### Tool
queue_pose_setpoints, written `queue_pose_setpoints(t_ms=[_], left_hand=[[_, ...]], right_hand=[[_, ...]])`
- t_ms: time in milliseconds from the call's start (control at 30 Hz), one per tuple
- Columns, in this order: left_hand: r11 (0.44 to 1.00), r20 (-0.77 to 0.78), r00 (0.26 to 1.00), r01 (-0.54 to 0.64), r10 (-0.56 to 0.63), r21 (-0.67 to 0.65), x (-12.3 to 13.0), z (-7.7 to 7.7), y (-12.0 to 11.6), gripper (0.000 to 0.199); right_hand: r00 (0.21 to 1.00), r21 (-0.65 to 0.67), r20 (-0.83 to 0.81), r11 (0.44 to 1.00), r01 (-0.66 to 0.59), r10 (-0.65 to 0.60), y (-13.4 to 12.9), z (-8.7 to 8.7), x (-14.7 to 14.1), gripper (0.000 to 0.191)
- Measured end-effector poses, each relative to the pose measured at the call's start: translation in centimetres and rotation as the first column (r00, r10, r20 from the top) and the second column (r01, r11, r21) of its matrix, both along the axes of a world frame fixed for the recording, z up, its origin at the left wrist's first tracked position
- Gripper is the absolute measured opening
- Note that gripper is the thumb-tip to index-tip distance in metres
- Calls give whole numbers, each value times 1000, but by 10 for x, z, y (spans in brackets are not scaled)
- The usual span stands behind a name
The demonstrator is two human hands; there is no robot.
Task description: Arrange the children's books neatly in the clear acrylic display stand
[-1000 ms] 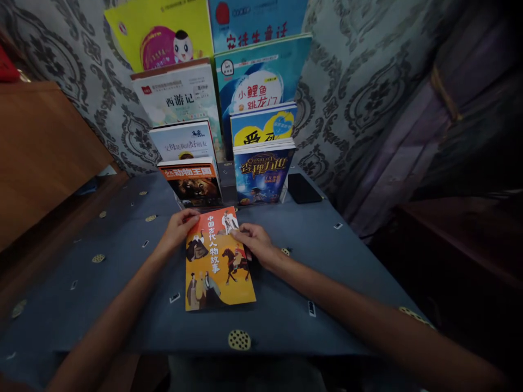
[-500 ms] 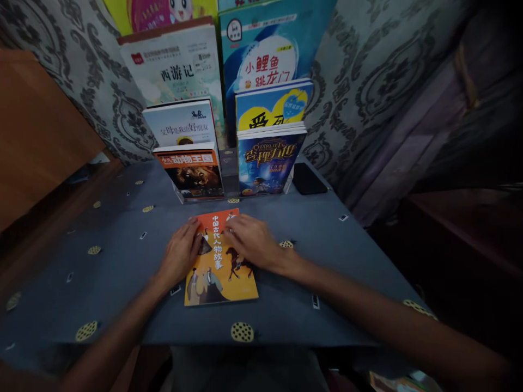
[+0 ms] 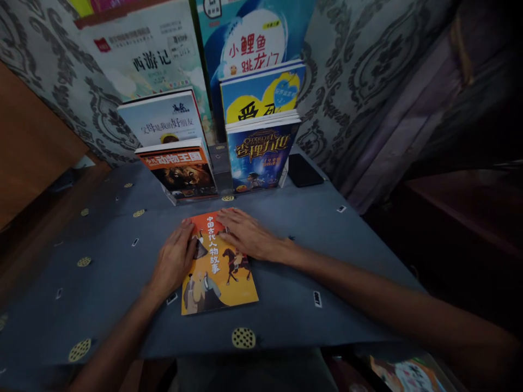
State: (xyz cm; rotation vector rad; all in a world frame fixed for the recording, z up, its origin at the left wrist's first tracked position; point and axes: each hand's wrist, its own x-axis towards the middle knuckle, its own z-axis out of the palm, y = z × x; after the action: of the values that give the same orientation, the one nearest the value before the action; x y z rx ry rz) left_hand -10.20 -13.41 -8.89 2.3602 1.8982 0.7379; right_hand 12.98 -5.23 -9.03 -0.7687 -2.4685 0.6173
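An orange-yellow book (image 3: pixel 229 288) with white Chinese characters and painted figures lies closed and flat on the cloth-covered table. My left hand (image 3: pixel 174 256) rests along its upper left side, fingers stretched out and thumb at the cover's edge. Across the upper right part of the cover lies my right hand (image 3: pixel 245 234), open, with its fingers flat and pointing left. Part of the cover's top right is hidden under that hand.
Behind the book, racks hold upright books: a lion-covered book (image 3: pixel 183 174), a dark blue book (image 3: pixel 261 158), a pale green book (image 3: pixel 151 60) and others. A black phone-like slab (image 3: pixel 304 170) lies to their right. Patterned curtain (image 3: pixel 359 71) hangs behind the table (image 3: pixel 131 283).
My right hand's fingers have gone from curled to flatter on the cover. The camera view has shifted, so the racked books appear further left. The book stays on the table.
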Motion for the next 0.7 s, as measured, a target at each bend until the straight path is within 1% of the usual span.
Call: queue_pose_setpoints(t_ms=[67, 133, 200, 267, 400, 467, 533, 600, 667, 700], left_hand=[[1000, -10, 1000, 0, 0, -6, -1, 1, 0, 42], [1000, -20, 1000, 4, -4, -7, -1, 1, -1, 44], [1000, -30, 1000, 8, -8, -6, -2, 1, -1, 45], [1000, -56, 998, 24, -24, -5, -3, 2, -1, 47], [995, -197, 975, 96, -103, -41, -14, 8, 13, 48], [986, -300, 940, 148, -164, -75, -22, 16, 25, 47], [974, -404, 886, 201, -228, -108, -28, 25, 36, 46], [966, -499, 827, 226, -260, -130, -25, 36, 44, 45], [972, -576, 783, 199, -234, -124, -12, 45, 45, 44], [979, -599, 775, 171, -201, -107, -1, 48, 42, 42]], right_hand=[[999, -26, -38, 1000, 12, -13, 6, -5, 13, 42], [997, -63, -73, 998, -13, 8, 12, -9, 22, 43], [994, -96, -100, 995, -42, 32, 17, -10, 27, 44], [992, -113, -120, 993, -40, 26, 20, -8, 29, 43], [980, -136, -193, 990, 28, -55, 19, -1, 30, 37], [960, -202, -259, 978, 51, -104, 16, 0, 33, 33], [930, -333, -337, 943, 26, -145, 12, -1, 36, 31], [897, -479, -404, 877, -43, -176, 7, -4, 39, 31], [872, -563, -450, 819, -111, -191, 3, -5, 41, 30], [864, -578, -464, 805, -130, -193, 1, -5, 42, 29]])
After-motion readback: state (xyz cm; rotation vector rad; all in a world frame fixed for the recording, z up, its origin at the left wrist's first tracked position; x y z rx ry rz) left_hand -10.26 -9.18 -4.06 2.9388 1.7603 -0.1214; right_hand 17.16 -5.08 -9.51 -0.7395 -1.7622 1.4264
